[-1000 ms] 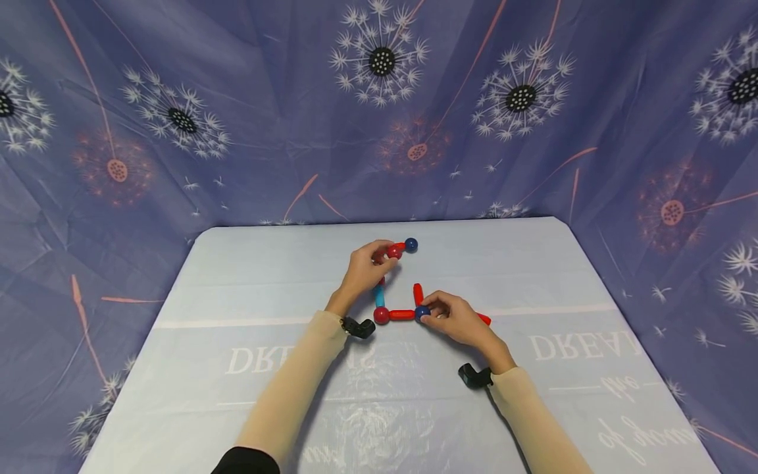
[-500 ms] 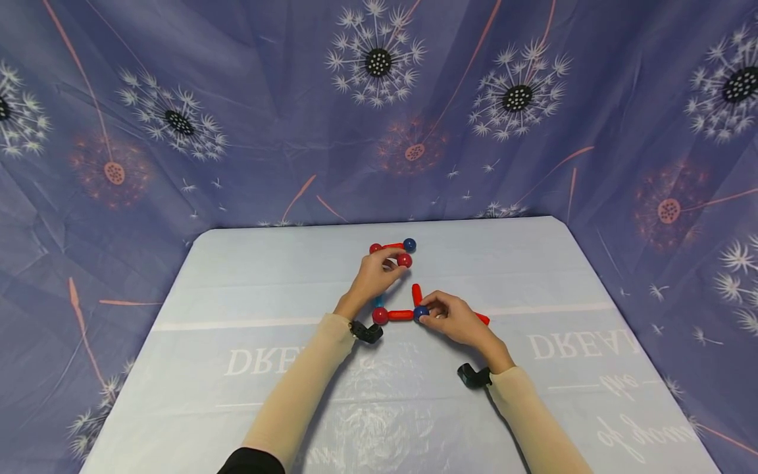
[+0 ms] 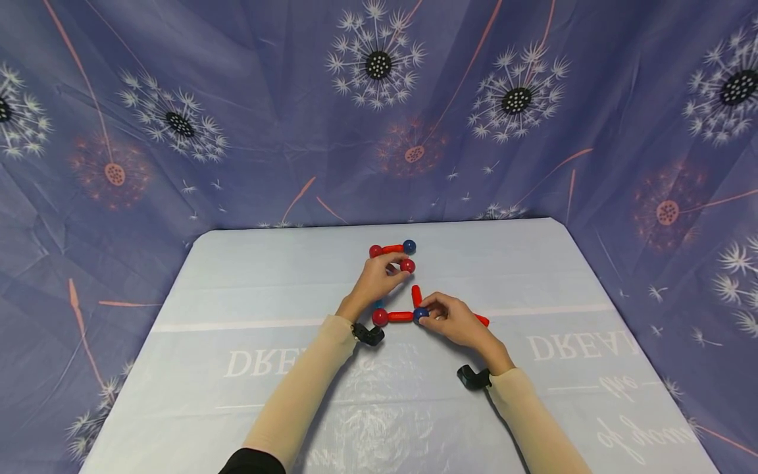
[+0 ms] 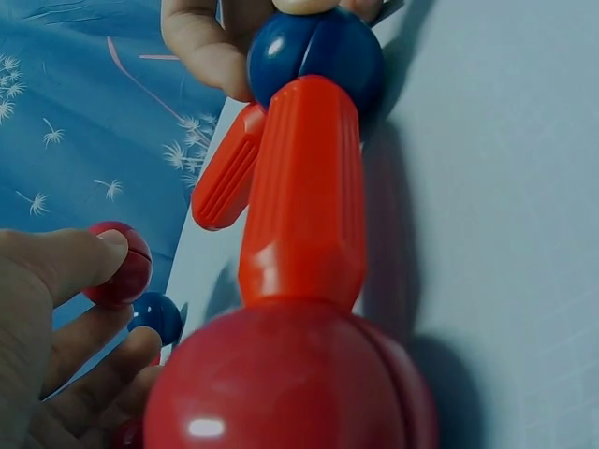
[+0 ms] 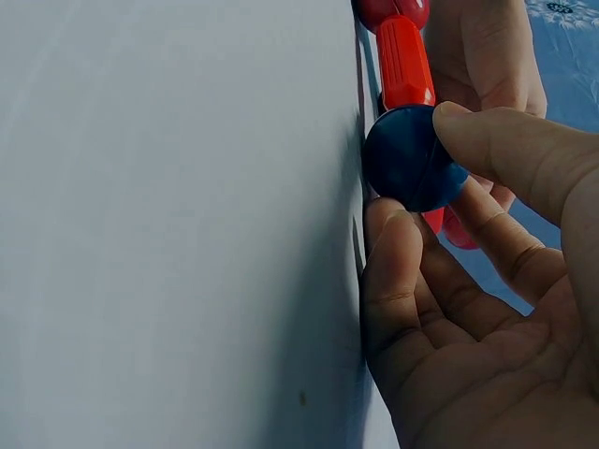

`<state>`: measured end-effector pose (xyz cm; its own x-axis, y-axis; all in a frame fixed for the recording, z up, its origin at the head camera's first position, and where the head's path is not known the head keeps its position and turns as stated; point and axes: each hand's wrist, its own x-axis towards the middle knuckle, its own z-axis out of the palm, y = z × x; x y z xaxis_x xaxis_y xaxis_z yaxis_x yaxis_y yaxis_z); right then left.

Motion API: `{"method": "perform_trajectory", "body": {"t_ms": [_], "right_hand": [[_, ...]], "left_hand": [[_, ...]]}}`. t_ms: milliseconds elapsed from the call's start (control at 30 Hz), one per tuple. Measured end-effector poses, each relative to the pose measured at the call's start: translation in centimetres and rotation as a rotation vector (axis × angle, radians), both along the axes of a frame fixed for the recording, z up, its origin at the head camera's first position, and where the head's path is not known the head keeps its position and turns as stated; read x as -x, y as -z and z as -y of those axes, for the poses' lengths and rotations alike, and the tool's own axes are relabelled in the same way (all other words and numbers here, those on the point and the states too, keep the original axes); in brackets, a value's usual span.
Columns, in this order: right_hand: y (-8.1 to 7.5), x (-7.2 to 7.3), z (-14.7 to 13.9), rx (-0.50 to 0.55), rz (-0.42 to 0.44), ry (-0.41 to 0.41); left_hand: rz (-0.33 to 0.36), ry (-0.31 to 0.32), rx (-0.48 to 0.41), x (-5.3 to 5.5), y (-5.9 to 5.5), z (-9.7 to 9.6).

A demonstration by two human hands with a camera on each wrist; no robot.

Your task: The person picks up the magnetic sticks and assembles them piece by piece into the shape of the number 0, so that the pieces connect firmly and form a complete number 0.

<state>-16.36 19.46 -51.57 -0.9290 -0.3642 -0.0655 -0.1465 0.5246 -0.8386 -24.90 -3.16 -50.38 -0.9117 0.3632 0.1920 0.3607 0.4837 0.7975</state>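
My left hand (image 3: pixel 379 276) pinches a red ball (image 3: pixel 407 265) between thumb and fingers, above the far half of the table. My right hand (image 3: pixel 458 318) grips a dark blue ball (image 5: pixel 412 157) near the table's middle. A ridged red rod (image 4: pixel 304 187) joins this blue ball to another red ball (image 3: pixel 380 317) on its left. From the same blue ball a second red rod (image 3: pixel 417 295) points away from me, towards the held red ball but apart from it. A light blue rod (image 3: pixel 379 304) at the left red ball is mostly hidden by my left hand.
Behind my left hand, a far red ball (image 3: pixel 376 251), a red rod (image 3: pixel 393 249) and a far blue ball (image 3: pixel 409 247) form a row. Another red rod (image 3: pixel 482 320) shows beyond my right hand, partly covered. A patterned curtain (image 3: pixel 266 131) hangs behind the table (image 3: pixel 195 382).
My left hand has moved right and slightly towards me with the red ball, uncovering the far red ball and more of its rod. My right hand has stayed on the blue ball.
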Motion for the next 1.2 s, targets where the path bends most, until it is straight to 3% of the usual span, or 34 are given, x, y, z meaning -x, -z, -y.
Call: {"method": "perform_trajectory", "body": {"t_ms": [233,1200], "right_hand": [[0.02,0.06,-0.06,0.001,-0.011,-0.005],[0.26,0.04,-0.12,0.01,-0.013,-0.012]], "left_hand": [[0.004,-0.001,0.012,-0.06,0.03,-0.05],[0.002,0.028,0.203,-0.59,0.12,-0.7]]}}
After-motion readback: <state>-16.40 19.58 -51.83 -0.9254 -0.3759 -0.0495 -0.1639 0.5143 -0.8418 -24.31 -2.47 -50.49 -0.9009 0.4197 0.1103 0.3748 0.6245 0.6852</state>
